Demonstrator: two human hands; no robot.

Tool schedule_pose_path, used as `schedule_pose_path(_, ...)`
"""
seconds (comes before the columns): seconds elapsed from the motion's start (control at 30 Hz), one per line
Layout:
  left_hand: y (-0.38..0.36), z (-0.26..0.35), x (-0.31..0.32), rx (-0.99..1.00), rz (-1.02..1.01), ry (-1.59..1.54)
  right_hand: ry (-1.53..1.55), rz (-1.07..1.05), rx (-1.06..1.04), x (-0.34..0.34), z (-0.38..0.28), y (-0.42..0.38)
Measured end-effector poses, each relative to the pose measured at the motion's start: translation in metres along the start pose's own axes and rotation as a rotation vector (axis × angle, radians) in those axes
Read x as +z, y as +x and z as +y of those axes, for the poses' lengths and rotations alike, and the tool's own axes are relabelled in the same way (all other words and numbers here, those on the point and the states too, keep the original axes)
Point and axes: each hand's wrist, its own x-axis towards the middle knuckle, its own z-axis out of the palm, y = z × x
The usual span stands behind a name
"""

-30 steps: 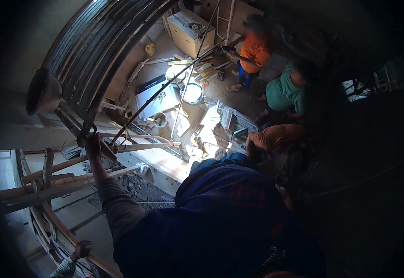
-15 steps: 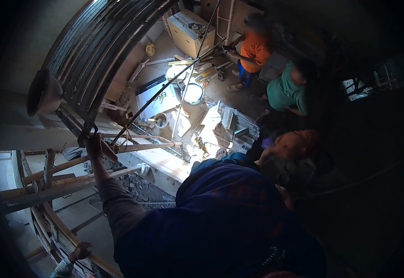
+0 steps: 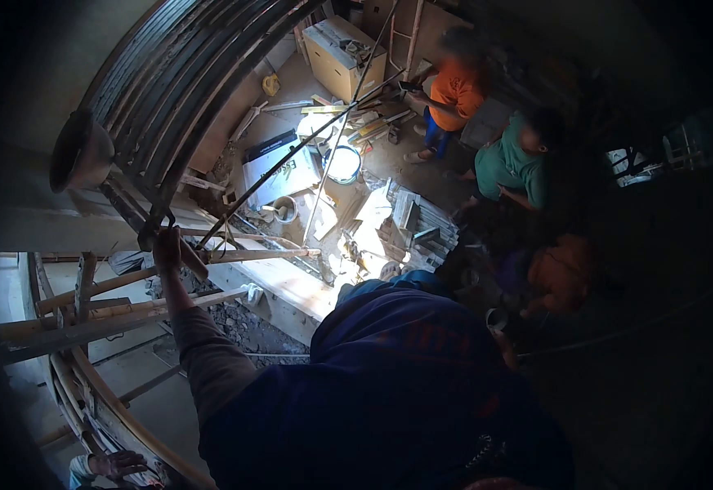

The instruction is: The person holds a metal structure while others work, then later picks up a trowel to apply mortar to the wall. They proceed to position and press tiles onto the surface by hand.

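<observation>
My left hand (image 3: 167, 247), at the end of my stretched-out arm, is closed around a dark bar (image 3: 127, 208) beside the crossing poles. Near the bar's upper end is a round grey bowl-shaped vessel (image 3: 82, 151). Low on the other side, my right hand (image 3: 505, 347) shows only in part, in shadow beyond my dark blue shirt (image 3: 397, 376). It is closed at a small cup-shaped container (image 3: 497, 318), whose pale rim faces up. Most of its fingers are hidden.
Wooden scaffold poles (image 3: 127, 318) and a co-worker's hand (image 3: 119, 465) are at lower left. Below lie a white bucket (image 3: 342, 164), a mortar pail (image 3: 284, 211) and boards. People in orange (image 3: 458, 94), green (image 3: 511, 167) and orange (image 3: 561, 273) are at right.
The crouching person in orange has moved right, away from my right hand, where the cup-shaped container now shows clearly. The co-worker's hand at lower left has dropped lower. My left hand keeps its hold.
</observation>
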Motion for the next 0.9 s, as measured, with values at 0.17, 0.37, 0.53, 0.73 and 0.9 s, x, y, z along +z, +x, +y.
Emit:
schedule_pose_path(0.17,0.0,0.006,-0.003,-0.009,0.026,0.022,0.007,0.0,0.003,-0.002,-0.002,0.002)
schedule_pose_path(0.37,0.0,0.005,-0.003,0.052,0.085,-0.002,0.027,0.001,0.01,-0.003,-0.006,0.003)
schedule_pose_path(0.53,-0.001,0.001,0.001,0.034,0.017,-0.005,-0.005,0.018,-0.017,-0.003,-0.012,0.006)
schedule_pose_path(0.73,-0.002,-0.008,0.009,0.037,-0.008,0.012,0.01,0.009,-0.019,0.001,0.018,0.034)
schedule_pose_path(0.9,-0.003,0.005,-0.002,-0.029,0.052,-0.019,0.078,-0.02,0.009,0.003,0.009,0.025)
